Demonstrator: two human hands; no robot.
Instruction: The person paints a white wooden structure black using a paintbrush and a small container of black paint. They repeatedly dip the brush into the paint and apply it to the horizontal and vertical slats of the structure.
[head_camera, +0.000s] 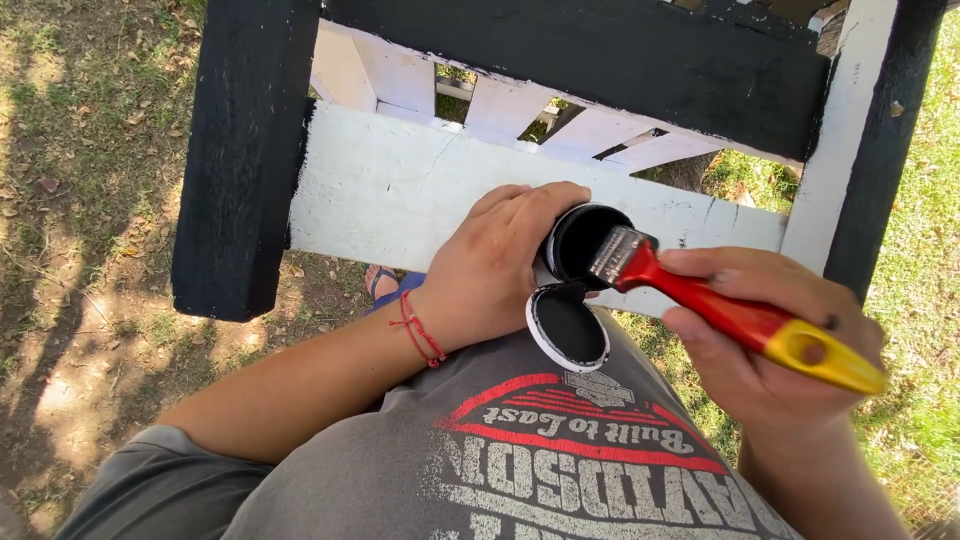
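left hand (490, 265): forearm crosses the body from lower left, wrist bent, fingers curled shut in a wrapping grip, knuckles toward the camera. right hand (765, 345): enters from lower right, thumb on top, fingers (700, 335) folded beneath in a closed pinch, just beside the left.

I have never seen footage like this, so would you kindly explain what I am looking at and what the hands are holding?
This is one picture from a camera worn on a person's head, looking down past their grey shirt. The left hand grips a small round container that is black inside; its lid, also blackened, hangs open below it. The right hand holds a paintbrush with a red and yellow handle, bristles at the container's mouth. In front stands a wooden frame, part white, part black, on grass.
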